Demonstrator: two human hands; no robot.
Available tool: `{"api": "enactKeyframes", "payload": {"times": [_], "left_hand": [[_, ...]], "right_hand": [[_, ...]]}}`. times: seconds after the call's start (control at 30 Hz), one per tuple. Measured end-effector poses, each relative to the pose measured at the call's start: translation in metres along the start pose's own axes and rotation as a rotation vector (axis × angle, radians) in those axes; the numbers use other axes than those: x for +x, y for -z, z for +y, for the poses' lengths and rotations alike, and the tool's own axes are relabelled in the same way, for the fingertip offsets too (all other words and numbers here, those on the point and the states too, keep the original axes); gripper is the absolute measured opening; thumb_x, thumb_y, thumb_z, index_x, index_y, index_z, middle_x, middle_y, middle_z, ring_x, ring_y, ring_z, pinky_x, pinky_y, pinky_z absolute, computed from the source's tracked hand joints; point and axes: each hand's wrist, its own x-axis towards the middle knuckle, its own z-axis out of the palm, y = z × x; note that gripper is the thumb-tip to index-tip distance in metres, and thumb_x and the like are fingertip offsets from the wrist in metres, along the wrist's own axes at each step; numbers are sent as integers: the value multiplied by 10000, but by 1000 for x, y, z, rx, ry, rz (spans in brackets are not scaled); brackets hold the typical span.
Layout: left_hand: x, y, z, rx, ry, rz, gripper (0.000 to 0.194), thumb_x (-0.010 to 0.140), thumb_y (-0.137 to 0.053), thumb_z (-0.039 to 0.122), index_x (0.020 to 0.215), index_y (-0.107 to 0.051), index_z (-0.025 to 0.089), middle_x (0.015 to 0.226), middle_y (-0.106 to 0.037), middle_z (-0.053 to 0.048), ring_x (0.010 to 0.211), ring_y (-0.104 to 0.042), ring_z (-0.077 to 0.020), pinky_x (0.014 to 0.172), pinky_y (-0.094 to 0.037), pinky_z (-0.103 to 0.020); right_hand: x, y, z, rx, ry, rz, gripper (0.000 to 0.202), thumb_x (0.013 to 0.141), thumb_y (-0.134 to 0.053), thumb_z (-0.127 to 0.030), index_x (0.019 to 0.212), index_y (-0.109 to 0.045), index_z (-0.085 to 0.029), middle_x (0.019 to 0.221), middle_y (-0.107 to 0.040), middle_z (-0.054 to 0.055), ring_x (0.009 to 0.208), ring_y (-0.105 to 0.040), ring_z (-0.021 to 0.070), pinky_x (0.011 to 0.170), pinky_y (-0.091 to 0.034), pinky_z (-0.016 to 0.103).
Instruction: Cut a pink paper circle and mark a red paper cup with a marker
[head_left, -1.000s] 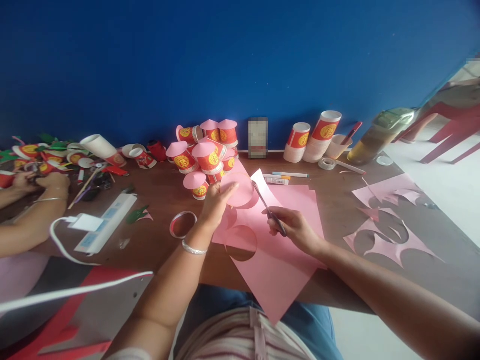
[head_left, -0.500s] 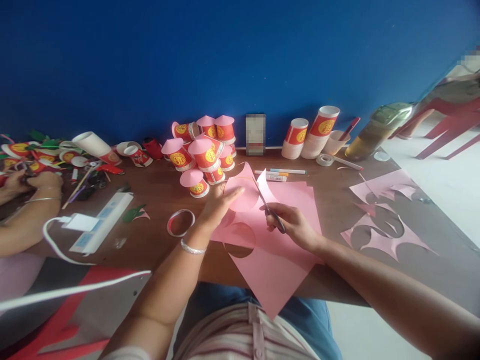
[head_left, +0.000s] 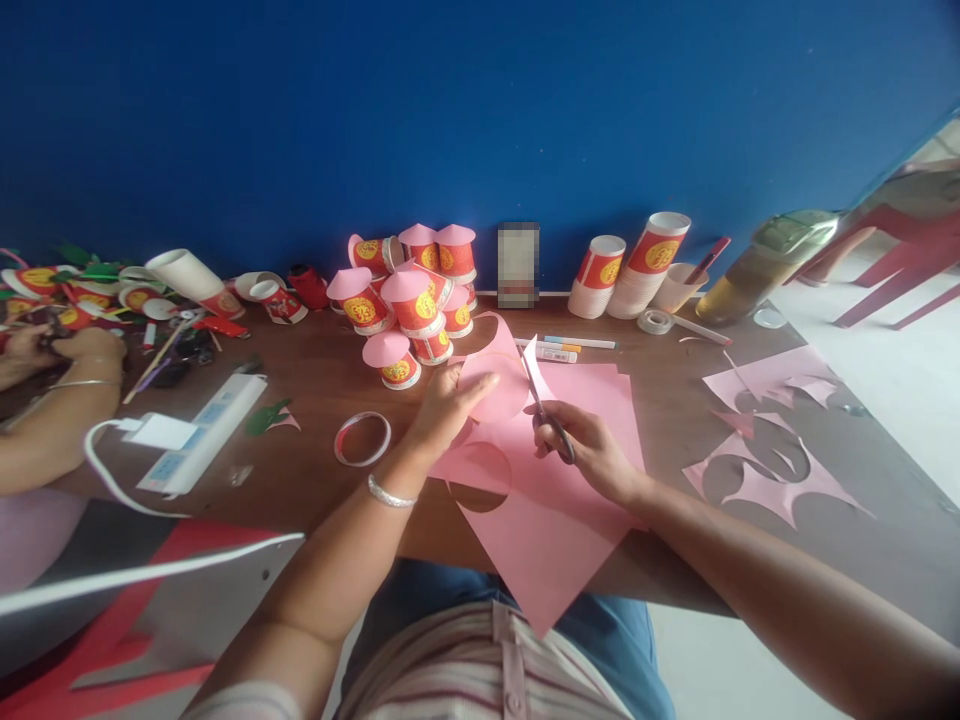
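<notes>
My left hand pinches a piece of pink paper with a rounded outline, thumb on top. In my right hand is a pair of scissors, its blades pointing away from me at the right edge of that piece. A curled strip of the paper stands up beside the blades. Beneath both hands lie larger pink sheets, one with a round hole near its left side, reaching over the table's front edge.
Paper cups with pink cone tops are grouped behind my left hand. A tape roll and power strip lie left, near a co-worker's hands. Cup stacks, a bottle and paper scraps are on the right.
The pink piece in my left hand has turned and shifted slightly right. The scissors have moved a little along its edge, and the view has shifted slightly.
</notes>
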Motion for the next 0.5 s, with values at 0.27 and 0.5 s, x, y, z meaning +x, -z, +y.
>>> {"api": "enactKeyframes", "payload": {"times": [0.27, 0.5], "left_hand": [[0, 0, 1, -6, -3, -79, 317, 783, -839, 477, 808, -705, 191, 762, -692, -33, 910, -681, -267, 813, -560, -362], [1, 2, 0, 14, -8, -60, 323, 792, -855, 459, 744, -669, 199, 677, -628, -9, 837, -647, -234, 793, -549, -342]], "right_hand": [[0, 1, 2, -15, -3, -3, 504, 964, -699, -647, 1192, -691, -197, 828, -640, 2, 726, -657, 157, 711, -574, 322], [-1, 0, 1, -57, -1, -5, 503, 990, -658, -655, 1197, -694, -198, 807, -624, 0, 724, -655, 160, 697, -565, 319]]}}
